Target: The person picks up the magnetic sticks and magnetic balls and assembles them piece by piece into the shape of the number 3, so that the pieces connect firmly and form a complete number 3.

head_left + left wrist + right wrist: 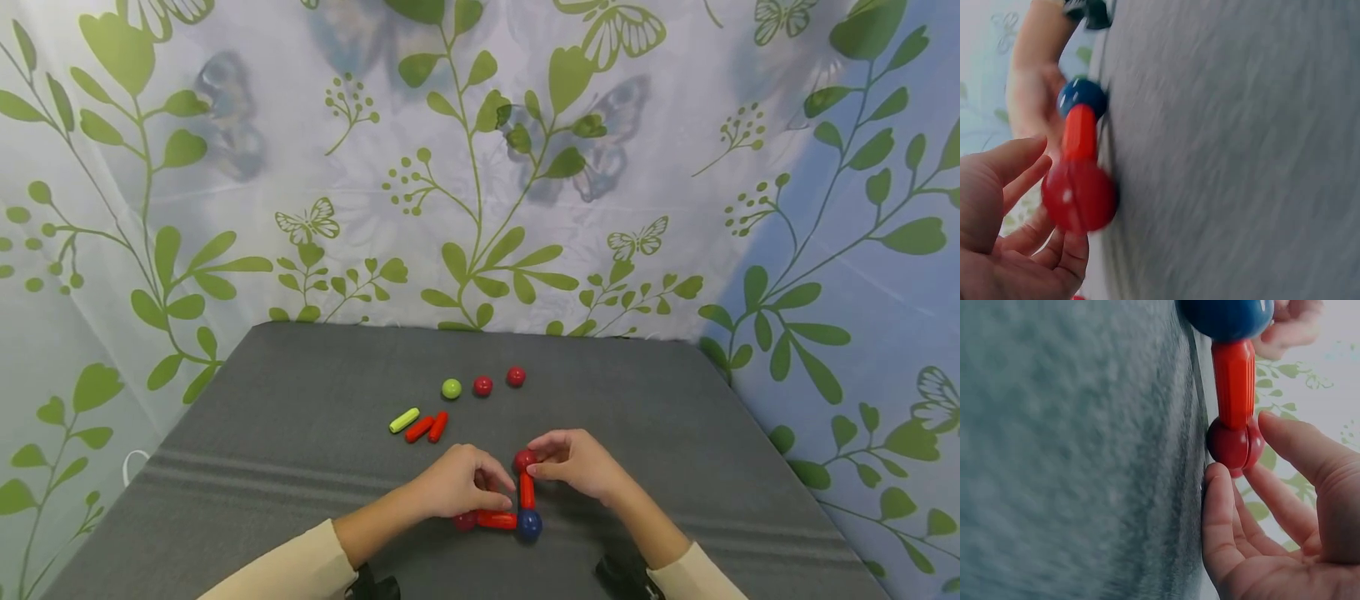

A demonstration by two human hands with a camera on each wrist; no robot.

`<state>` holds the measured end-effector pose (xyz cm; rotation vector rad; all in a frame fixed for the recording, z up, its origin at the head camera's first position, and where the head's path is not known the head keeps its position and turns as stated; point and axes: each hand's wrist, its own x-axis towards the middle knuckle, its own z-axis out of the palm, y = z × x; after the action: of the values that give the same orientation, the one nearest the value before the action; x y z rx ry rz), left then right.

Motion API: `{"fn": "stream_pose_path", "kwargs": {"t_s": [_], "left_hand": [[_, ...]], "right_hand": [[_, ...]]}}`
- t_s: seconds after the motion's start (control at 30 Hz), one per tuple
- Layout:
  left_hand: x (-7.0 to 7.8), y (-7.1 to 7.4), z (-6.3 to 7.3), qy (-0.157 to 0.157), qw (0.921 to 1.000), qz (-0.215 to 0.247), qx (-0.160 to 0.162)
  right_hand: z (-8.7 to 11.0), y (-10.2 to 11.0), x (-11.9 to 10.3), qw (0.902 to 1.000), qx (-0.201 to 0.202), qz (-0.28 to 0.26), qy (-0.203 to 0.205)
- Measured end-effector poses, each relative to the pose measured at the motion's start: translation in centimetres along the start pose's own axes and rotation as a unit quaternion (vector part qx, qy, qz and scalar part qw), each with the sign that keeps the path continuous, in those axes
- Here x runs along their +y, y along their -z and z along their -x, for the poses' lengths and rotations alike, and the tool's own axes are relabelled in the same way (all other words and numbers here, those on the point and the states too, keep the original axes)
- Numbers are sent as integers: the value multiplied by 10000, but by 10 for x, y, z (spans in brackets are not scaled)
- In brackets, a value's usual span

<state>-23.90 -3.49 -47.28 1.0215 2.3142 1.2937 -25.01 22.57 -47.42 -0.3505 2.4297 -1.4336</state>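
A blue ball (529,524) joins two red rods in an L shape on the table. One red rod (497,521) runs left to a red ball (1079,197); the other red rod (1234,384) runs away to a second red ball (524,460). My right hand (581,462) holds that far ball between thumb and fingertips. Over the left rod is my left hand (468,483), its fingers loosely bent and thumb apart from the ball. In the left wrist view its lower fingertips lie right at the left ball's edge.
Farther back on the grey table (637,392) lie a lime-green ball (452,389), two red balls (483,386), a lime-green rod (404,420) and two red rods (419,429). A leaf-patterned curtain (480,167) hangs behind the table and along its sides.
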Motion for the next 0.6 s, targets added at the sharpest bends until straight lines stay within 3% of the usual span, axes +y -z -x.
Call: {"fn": "stream_pose_path", "kwargs": {"t_s": [0.27,0.6], "left_hand": [[-14,38,-2,225,9960,-308,804],[-38,91,-11,568,9795,-506,1863]], "right_hand": [[9,-5,-5,9989,364,238,-182],[25,-11,-12,9981,537,228,-219]]}}
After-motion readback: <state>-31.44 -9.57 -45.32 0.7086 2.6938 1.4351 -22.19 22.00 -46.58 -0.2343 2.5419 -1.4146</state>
